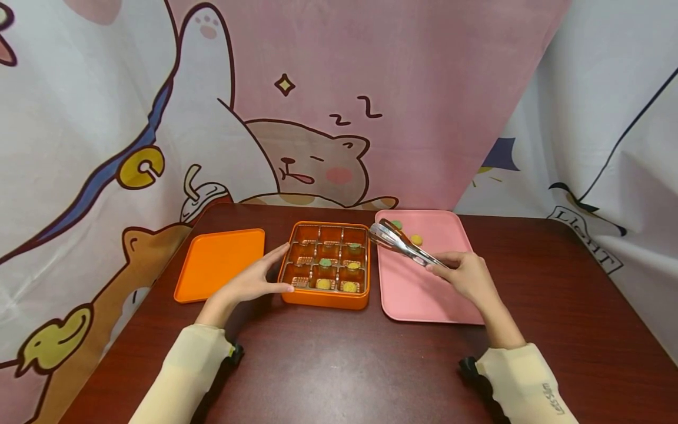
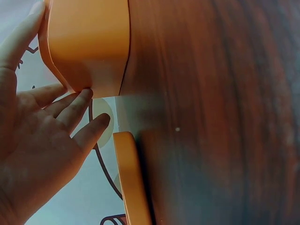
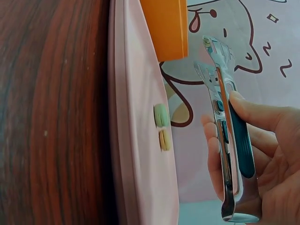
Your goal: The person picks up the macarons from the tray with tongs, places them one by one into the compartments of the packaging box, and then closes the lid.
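Observation:
My right hand (image 1: 466,277) grips metal tongs (image 1: 405,244) by the handles, above the pink tray (image 1: 424,300). The tongs' tips hover by the right rim of an orange box (image 1: 325,299); a small greenish-yellow patch shows there, too small to tell what it is. The box has a clear divided insert holding several green and yellow macarons. A green macaron (image 3: 161,116) and a yellow macaron (image 3: 164,140) lie on the tray's far part. My left hand (image 1: 256,277) touches the box's left side with fingers extended, thumb along the front left corner.
Left of the box, an orange lid (image 1: 219,265) lies flat on the dark wooden table (image 1: 328,365). A printed cloth (image 1: 424,106) with cartoon animals hangs behind the table's back edge and along the sides.

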`<state>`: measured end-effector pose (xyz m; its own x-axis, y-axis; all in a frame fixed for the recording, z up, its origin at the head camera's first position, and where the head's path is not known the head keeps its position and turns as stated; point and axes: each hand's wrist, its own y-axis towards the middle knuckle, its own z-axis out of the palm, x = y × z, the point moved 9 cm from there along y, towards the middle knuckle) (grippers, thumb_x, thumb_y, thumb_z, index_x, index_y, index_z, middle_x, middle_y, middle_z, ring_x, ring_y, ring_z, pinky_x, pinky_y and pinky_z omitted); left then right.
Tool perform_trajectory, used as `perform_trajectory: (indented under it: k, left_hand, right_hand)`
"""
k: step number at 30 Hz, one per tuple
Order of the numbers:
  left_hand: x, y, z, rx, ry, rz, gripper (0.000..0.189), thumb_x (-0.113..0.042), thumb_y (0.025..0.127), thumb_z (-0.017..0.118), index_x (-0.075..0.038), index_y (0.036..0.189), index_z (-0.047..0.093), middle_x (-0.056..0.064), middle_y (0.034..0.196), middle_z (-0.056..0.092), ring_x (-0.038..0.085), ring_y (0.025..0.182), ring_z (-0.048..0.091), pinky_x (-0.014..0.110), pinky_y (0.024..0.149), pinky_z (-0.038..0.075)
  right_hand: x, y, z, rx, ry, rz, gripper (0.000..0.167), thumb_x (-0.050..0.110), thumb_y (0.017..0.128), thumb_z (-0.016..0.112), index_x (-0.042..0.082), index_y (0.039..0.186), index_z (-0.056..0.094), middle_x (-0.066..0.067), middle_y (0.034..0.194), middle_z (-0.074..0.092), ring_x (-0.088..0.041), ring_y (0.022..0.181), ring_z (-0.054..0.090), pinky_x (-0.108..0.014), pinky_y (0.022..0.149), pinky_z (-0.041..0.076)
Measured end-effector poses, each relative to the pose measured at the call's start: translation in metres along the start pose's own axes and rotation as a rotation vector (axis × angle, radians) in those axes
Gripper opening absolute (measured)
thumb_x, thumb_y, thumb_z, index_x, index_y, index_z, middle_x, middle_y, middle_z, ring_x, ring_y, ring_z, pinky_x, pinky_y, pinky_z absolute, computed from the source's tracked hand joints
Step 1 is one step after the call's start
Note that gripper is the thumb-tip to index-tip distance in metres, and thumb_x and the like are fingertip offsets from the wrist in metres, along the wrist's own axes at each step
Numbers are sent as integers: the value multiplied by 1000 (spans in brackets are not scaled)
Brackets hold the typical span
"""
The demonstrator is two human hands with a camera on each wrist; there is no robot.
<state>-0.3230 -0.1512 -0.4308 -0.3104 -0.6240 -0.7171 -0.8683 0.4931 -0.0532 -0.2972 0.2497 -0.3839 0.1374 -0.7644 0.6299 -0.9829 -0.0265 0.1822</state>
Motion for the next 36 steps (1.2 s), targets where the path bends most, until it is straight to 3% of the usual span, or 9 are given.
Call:
perform_trajectory:
  k: [8,18,29,36]
  left_hand:
    - [0,1,0,1,2,6,99,-34,87,77,-12,161,16,16,168,13,42,152,19,67,117,22]
    - [0,0,0,0,0,3,99,-36,86,78,-12,161,17,14,168,13,42,152,20,67,117,21]
    - [1,1,0,0,3,-2,100,-38,86,77,-12,161,16,14,168,13,42,152,19,67,117,21]
    - [1,0,0,1,4,2,101,-39,86,77,-13,161,16,14,168,13,42,152,19,67,117,21]
  right_hand:
    - [-13,-2,-8,-18,-19,-4,34,26,87,78,2,111,76,-18,101,77,-14,82,63,-23,64,47]
    - [-26,-8,-15,-27,-47,16,33,26,87,78,3,111,76,-19,102,76,-34,97,69,-31,71,48]
    - [-45,-9,-14,-10,-44,76,36,27,88,77,1,112,75,-21,102,76,-33,96,68,-25,64,46]
    - [-53,-11,-11,15,-53,108,39,28,88,77,-1,114,74,-25,106,74,-40,101,66,-31,70,46]
